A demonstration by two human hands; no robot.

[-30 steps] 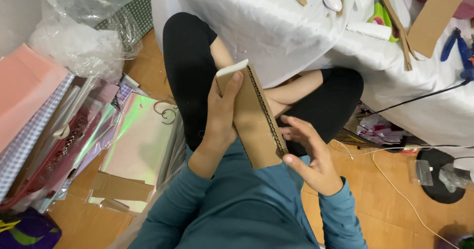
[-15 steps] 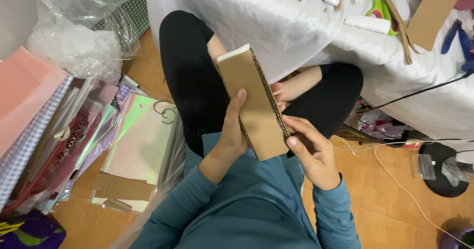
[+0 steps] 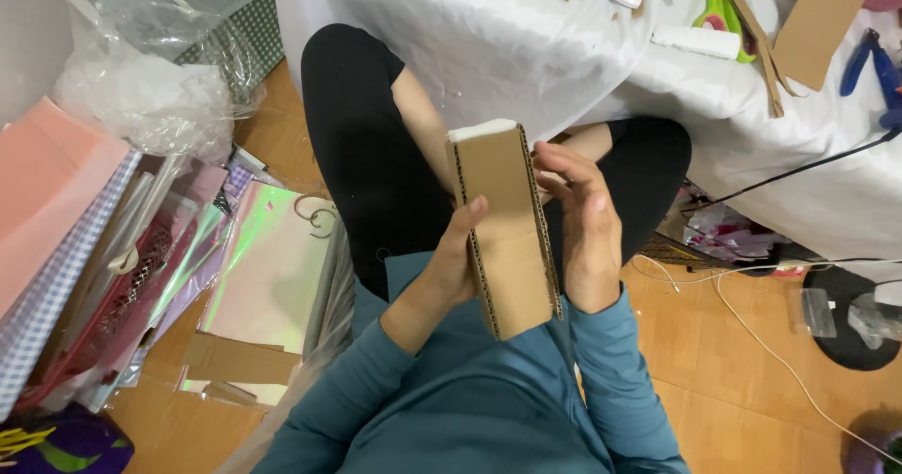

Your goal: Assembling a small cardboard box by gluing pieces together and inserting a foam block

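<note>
A long brown corrugated cardboard block [image 3: 505, 230] with a white top end stands upright over my lap. My left hand [image 3: 453, 258] grips its left side, thumb on the front face. My right hand [image 3: 581, 230] lies flat against its right edge, fingers pointing up. I sit cross-legged in black trousers and a teal long-sleeved top.
A white cloth [image 3: 526, 42] covers a low table ahead, bearing cardboard pieces [image 3: 827, 18], green scissors [image 3: 716, 9], blue pliers [image 3: 869, 61] and a white tube. Stacks of pink, checked and iridescent paper sheets [image 3: 272, 277] and plastic bags [image 3: 141, 98] lie at left. Cables [image 3: 752, 286] cross the wooden floor at right.
The cardboard block has turned more upright. My right hand has risen from below the block to press flat along its right edge.
</note>
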